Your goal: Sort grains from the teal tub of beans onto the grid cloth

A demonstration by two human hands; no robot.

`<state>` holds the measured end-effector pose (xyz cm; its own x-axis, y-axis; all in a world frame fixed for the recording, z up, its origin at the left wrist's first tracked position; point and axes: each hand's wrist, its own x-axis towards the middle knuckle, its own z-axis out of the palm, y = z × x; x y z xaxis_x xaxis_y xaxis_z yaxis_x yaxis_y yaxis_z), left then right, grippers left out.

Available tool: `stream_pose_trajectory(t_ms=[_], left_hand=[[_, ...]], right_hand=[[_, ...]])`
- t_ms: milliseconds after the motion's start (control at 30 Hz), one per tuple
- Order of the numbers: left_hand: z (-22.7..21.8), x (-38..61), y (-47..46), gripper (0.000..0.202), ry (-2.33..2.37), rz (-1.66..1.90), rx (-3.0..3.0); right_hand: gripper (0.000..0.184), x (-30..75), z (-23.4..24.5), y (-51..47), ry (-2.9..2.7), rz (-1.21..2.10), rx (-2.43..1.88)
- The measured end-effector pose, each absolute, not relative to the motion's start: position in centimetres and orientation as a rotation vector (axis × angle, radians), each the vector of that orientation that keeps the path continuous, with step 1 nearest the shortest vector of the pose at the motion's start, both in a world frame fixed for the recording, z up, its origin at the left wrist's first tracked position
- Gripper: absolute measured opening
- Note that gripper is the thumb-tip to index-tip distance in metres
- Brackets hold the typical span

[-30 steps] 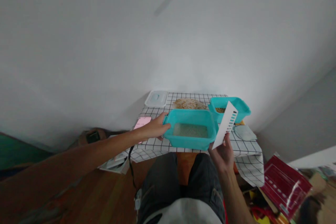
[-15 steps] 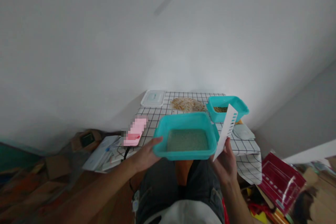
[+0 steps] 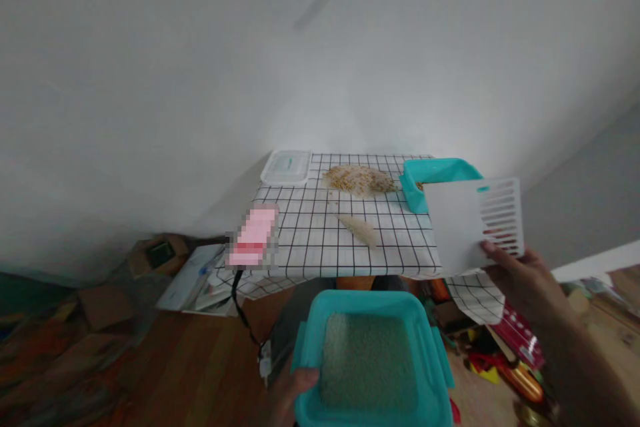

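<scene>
My left hand grips the left rim of a teal rectangular tray, thumb over the edge. The tray is low, over my lap in front of the table; its grey-green base looks finely speckled, and I cannot tell whether that is mesh or a thin layer. Raised at the right, my right hand pinches a flat white slotted plastic panel by its slotted end. Behind the panel, partly covered by it, stands a second teal tray with grain inside. A thin streak of pale powder lies on the checked cloth.
Loose grain and husks form a heap at the back of the table. A clear lidded container stands back left, a blurred pink object front left. Boxes and clutter lie on the floor at both sides.
The tray in my left hand has come down and toward me, off the table area, uncovering the powder streak. My right hand has moved right, turning the white panel broadside.
</scene>
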<state>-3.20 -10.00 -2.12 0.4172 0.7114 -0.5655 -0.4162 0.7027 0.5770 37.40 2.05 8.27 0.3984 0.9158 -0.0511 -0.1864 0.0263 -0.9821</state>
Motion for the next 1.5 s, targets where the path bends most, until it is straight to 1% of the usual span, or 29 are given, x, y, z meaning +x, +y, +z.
stream_pose_trajectory(t_ms=[33,133,200,267,367,467,533,600,667,733,833,1000,1133,1300,1500], left_hand=[[-2.4,-2.9,-10.3,0.071,0.895,0.735,0.4],[-2.9,-1.9,-10.6,0.078,0.901,0.755,0.463],[-3.1,-1.4,-10.4,0.08,0.885,0.768,0.502],[-3.3,-1.2,-9.9,0.086,0.866,0.769,0.557],[-3.6,-1.4,-9.1,0.09,0.844,0.73,0.648],[-3.8,-1.6,-8.6,0.086,0.854,0.7,0.656],[-4.1,-1.6,-8.6,0.09,0.877,0.707,0.625],[-4.6,-1.4,-8.8,0.095,0.889,0.742,0.576],[-5.2,-1.3,-9.1,0.097,0.878,0.768,0.508],[-5.6,-1.1,-9.2,0.097,0.85,0.769,0.452],[-5.4,-1.1,-9.1,0.099,0.824,0.749,0.419],[-3.3,-0.9,-8.8,0.099,0.855,0.7,0.41],[-2.8,-1.0,-8.8,0.09,0.93,0.744,0.347],[-3.2,-1.0,-7.7,0.07,1.033,0.814,0.273],[-3.0,-0.3,-5.0,0.053,0.962,0.84,0.379]], right_hand=[[0.032,37.0,9.4,3.7,-0.953,0.999,-1.268],[0.03,34.0,12.6,9.6,-1.695,0.81,-1.333],[0.02,31.0,14.1,13.3,-2.072,0.594,-1.378],[0.018,27.9,14.6,16.3,-2.27,0.4,-1.362],[0.021,24.2,13.7,18.8,-2.444,0.324,-1.241],[0.019,22.5,12.1,19.3,-2.538,0.325,-1.163],[0.022,22.6,11.0,18.8,-2.563,0.345,-1.16],[0.03,23.2,10.2,18.0,-2.561,0.411,-1.152],[0.043,24.0,9.9,17.3,-2.561,0.479,-1.123],[0.05,24.6,10.0,16.9,-2.583,0.478,-1.079],[0.048,24.5,10.5,17.3,-2.626,0.367,-1.03],[0.048,22.3,9.9,18.9,-2.659,0.206,-1.08],[0.049,21.8,9.0,18.7,-2.726,0.235,-1.021],[0.048,23.5,9.2,16.7,-2.761,0.314,-0.959],[0.048,25.7,9.5,14.5,-2.777,0.356,-0.951]])
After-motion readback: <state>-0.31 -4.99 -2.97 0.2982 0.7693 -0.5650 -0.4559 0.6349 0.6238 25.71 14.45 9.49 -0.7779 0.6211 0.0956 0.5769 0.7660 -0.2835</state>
